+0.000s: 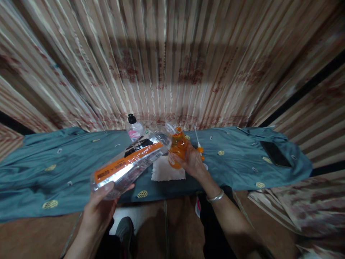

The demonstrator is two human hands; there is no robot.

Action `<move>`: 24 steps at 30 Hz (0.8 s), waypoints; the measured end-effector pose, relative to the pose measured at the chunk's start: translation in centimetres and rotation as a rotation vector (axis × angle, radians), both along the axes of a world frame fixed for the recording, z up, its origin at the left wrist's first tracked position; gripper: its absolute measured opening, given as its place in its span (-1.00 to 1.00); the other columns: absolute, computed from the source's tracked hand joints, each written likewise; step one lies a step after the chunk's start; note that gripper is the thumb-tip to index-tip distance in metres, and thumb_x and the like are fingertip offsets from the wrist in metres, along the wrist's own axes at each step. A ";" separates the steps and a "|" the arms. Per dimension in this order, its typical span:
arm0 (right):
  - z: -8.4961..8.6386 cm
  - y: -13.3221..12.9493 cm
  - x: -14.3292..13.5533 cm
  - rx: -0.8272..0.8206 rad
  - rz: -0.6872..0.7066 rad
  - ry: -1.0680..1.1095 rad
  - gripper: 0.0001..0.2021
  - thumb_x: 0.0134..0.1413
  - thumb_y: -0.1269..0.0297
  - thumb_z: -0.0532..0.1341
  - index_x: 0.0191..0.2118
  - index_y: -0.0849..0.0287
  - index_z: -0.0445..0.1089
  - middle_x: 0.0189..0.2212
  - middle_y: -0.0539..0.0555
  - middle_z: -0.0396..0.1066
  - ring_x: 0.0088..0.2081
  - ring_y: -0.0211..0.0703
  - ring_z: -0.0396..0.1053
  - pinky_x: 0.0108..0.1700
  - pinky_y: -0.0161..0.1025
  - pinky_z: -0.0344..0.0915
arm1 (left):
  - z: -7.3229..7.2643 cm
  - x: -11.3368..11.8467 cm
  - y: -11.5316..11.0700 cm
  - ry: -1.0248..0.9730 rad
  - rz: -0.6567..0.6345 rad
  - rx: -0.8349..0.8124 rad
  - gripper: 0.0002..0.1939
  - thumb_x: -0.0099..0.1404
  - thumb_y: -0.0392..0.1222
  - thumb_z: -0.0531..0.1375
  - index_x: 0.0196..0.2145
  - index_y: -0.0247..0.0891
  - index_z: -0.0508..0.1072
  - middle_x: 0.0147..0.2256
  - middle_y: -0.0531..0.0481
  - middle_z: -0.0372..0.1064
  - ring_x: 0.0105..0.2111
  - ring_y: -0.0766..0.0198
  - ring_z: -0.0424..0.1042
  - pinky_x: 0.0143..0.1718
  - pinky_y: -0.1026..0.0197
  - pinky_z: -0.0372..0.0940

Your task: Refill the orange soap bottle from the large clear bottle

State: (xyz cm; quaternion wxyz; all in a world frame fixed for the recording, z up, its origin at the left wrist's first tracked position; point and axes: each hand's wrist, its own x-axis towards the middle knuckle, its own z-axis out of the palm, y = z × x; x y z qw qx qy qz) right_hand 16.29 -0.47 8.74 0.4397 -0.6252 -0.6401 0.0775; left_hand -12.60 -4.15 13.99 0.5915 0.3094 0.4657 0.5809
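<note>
My left hand (pixel 104 201) is wrapped round the base of a large clear plastic bottle (pixel 132 162) with an orange and black label. The bottle is tilted, its neck up and to the right, close to the mouth of an orange bottle (pixel 178 144). Around that smaller, see-through orange bottle my right hand (pixel 192 162) is closed, keeping it upright above a white cloth (pixel 165 171). Whether the two mouths touch, I cannot tell. Just right of my right hand lies an orange pump top (pixel 199 149) with a thin pale tube.
A clear bottle with a black cap (pixel 132 124) and pink label stands behind the tilted bottle. A dark phone (pixel 275 154) lies at the right on the teal patterned cloth (pixel 234 169). Striped curtains (pixel 172 72) hang close behind. My shoe (pixel 125 230) is on the tiled floor below.
</note>
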 end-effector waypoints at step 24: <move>-0.2 -0.5 -1.0 0.017 -0.005 0.045 -0.18 0.13 0.06 0.44 0.42 0.17 0.19 0.21 0.32 0.55 0.18 0.28 0.57 0.20 0.18 0.54 | 1.8 -0.2 -0.9 0.159 -0.002 0.149 -0.42 -0.11 0.03 0.57 -0.10 -0.19 0.71 -0.08 -0.19 0.72 -0.17 -0.21 0.69 -0.39 0.02 0.64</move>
